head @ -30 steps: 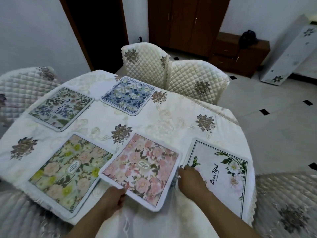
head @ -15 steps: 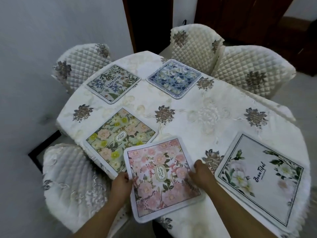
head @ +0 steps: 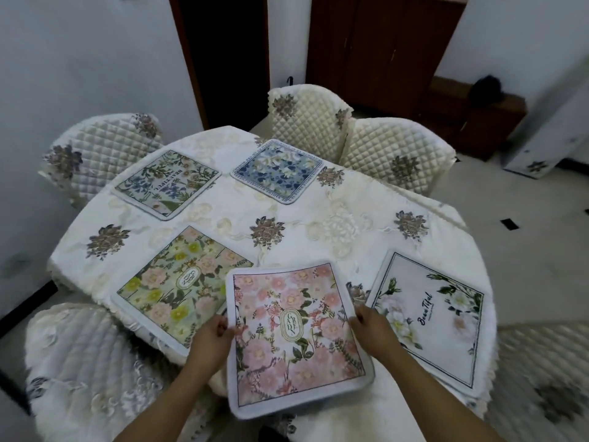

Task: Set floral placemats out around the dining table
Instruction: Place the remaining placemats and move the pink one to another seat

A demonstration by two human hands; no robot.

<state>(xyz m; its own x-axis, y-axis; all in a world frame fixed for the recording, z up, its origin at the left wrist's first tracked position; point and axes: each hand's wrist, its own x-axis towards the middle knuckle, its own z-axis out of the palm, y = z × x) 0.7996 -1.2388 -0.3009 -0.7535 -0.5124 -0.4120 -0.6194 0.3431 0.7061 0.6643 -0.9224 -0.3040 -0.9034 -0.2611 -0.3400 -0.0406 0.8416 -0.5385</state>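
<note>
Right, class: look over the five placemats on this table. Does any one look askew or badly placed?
Yes. The pink placemat, held at its sides by the left hand and right hand, overlaps a corner of the yellow-green placemat and hangs over the table's near edge. The other three lie flat and apart.

1. Your pink placemat [head: 294, 336] sat boxed in: yellow-green placemat [head: 178, 287] touching its left edge, white placemat [head: 430, 317] just beside its right.
2. Bare tablecloth [head: 318, 228] ran open across the middle of the table.
3. Far side was taken by the blue placemat [head: 278, 170] and the green placemat [head: 168, 183].
4. Quilted chairs [head: 395, 154] ringed the rim.
</note>
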